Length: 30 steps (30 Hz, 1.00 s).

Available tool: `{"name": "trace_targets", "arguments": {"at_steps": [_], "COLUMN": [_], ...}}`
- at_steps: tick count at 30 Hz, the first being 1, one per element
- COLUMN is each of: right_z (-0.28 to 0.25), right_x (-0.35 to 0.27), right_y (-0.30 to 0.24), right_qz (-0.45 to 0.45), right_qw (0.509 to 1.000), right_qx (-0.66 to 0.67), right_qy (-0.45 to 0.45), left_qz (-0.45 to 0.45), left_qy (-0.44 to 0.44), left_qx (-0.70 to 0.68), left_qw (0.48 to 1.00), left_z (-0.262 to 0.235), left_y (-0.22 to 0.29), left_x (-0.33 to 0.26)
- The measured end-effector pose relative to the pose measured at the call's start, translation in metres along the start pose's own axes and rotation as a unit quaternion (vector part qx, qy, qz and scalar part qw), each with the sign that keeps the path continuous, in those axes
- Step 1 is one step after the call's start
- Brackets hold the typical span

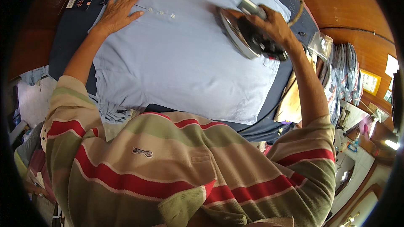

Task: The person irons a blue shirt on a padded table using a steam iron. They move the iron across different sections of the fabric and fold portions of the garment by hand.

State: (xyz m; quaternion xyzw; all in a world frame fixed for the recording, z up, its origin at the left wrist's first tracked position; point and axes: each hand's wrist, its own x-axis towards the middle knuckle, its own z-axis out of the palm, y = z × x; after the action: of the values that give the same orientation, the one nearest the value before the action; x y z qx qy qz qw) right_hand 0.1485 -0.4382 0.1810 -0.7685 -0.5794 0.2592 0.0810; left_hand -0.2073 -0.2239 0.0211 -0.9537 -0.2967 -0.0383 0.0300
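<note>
A light blue shirt (pixel 185 59) lies spread over a dark blue ironing surface (pixel 67 46). My left hand (pixel 119 11) rests flat on its upper left part, fingers spread, beside a short row of white buttons (pixel 161 13). At the right, my right hand (pixel 271 23) is wrapped round the handle of a clothes iron (pixel 248 38) with a black body and shiny metal sole. The iron is over the shirt, tilted, with its sole partly showing; whether it touches the cloth I cannot tell. Part of the iron is blurred.
A cord (pixel 299 10) runs beside my right hand. A dark tag (pixel 80 3) lies at the upper left of the ironing surface. Several folded garments (pixel 343 73) hang or stack at the right, next to a clear plastic bag (pixel 320 44). Wooden panels (pixel 349 0) stand behind.
</note>
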Motion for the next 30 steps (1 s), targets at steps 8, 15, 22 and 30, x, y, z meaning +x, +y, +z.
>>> {"name": "trace_targets", "arguments": {"at_steps": [8, 15, 22, 30], "right_z": [0.011, 0.022, 0.028, 0.038], "right_x": [-0.057, -0.048, -0.046, -0.006], "right_y": [0.048, 0.025, 0.006, -0.029], "right_qz": [0.058, -0.003, -0.029, -0.077], "right_qw": [0.997, 0.999, 0.995, 0.997], "right_qx": [0.030, -0.031, -0.065, 0.010], "right_qy": [0.030, -0.028, -0.069, -0.026], "left_qz": [0.002, 0.008, 0.000, -0.009], "left_qy": [-0.013, -0.010, -0.017, -0.041], "left_qx": [-0.003, -0.009, -0.010, -0.043], "left_qw": [1.000, 1.000, 1.000, 0.998], "left_z": [0.009, 0.002, 0.000, -0.006], "left_y": [0.010, 0.005, 0.007, 0.011], "left_x": [-0.011, -0.007, -0.005, -0.004]}}
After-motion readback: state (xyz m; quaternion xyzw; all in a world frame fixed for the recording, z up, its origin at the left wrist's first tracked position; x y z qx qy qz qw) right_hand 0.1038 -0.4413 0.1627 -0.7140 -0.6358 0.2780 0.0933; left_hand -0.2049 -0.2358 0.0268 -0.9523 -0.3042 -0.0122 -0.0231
